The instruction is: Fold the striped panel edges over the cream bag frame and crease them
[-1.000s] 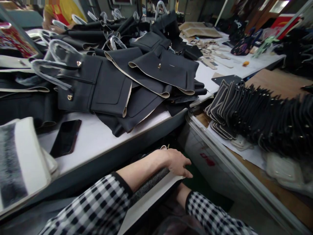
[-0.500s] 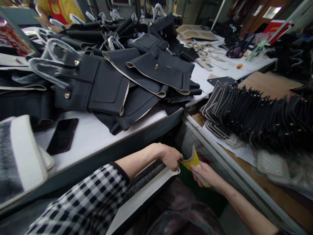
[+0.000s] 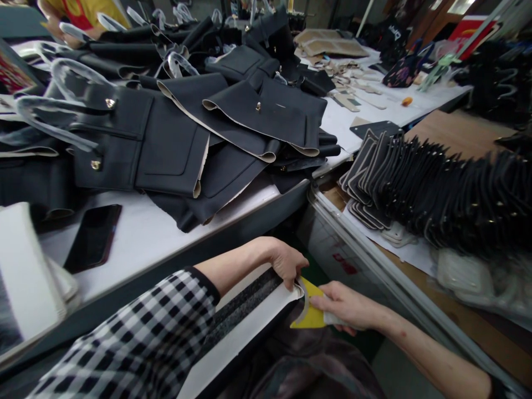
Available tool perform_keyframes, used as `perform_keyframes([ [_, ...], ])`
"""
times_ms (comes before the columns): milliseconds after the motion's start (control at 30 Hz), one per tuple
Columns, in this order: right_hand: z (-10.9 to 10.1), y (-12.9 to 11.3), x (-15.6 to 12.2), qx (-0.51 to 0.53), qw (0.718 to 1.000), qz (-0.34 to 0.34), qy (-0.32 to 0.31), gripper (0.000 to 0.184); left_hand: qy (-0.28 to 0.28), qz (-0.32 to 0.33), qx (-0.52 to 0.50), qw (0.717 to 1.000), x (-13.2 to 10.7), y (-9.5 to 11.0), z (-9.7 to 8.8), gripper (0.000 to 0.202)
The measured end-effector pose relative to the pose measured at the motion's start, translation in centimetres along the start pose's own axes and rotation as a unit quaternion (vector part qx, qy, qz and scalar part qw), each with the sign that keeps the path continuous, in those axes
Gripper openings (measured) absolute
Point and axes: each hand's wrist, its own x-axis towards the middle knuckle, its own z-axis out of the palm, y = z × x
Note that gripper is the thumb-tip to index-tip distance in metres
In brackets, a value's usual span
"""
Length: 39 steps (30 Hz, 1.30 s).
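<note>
Below the table edge, my left hand (image 3: 286,260) pinches the end of a white panel (image 3: 249,330) that has a dark grey strip along it. The panel rests across my lap. My right hand (image 3: 344,307) holds a yellow scraper-like piece (image 3: 311,316) against the panel's curled end, thumb on top. Both hands are closed on what they hold. My left arm wears a black-and-white checked sleeve (image 3: 137,343).
The white table (image 3: 153,233) carries a heap of black bag panels (image 3: 178,144) with clear-wrapped handles and a black phone (image 3: 93,237). A row of stacked black pieces (image 3: 436,188) stands on the right bench. A person in yellow (image 3: 78,11) is at the far left.
My right hand came up from under the panel with the yellow piece and now presses it to the panel's end. My left hand shifted from lying flat to pinching the edge.
</note>
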Motion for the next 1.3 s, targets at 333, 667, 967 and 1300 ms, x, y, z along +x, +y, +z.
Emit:
perform_keyframes([
  [333,2.0,-1.5,1.0,0.063,0.997,0.041,0.014,0.054,0.02,0.025,0.037,0.999,-0.7,-1.5,0.5,0.082],
  [667,5.3,-3.0,3.1,0.147,0.986,0.062,0.042,0.071,0.055,0.07,0.091,0.992,-2.1,-3.8,0.9,0.062],
  [967,6.8,-3.7,4.6,0.163,0.982,0.053,0.076,0.073,0.074,0.078,0.13,0.986,-2.5,-5.8,1.2,0.047],
  [1300,8.2,-4.9,6.5,0.205,0.975,0.044,0.068,0.074,0.102,0.042,0.137,0.984,-4.4,-6.4,1.4,0.04],
])
